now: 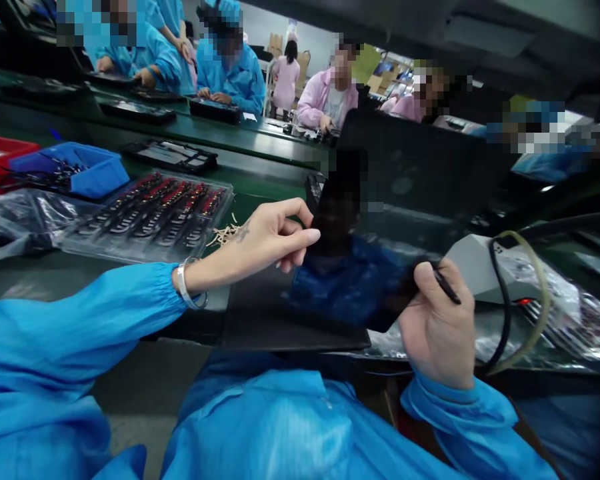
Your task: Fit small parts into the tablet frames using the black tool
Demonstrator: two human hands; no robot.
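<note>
A glossy black panel (340,287) stands tilted in front of me, mirroring blue clothing. At its left edge my left hand (275,233) is closed in a pinch, thumb over the front and the other fingers curled. My right hand (440,313) grips its lower right corner, and a dark, pen-like piece (447,285) pokes out between thumb and fingers. Behind the panel rises a larger dark sheet (430,167), blurred. Beneath lies a flat black cover-like piece (290,327) along the bench's front edge.
On the left are a clear tray (150,220) of small parts, a blue bin (87,170) and a red bin (5,157). Tan strips (225,233) lie near my left wrist. A grey device (480,267) with looped cables stands at right. Co-workers sit across the green bench (260,147).
</note>
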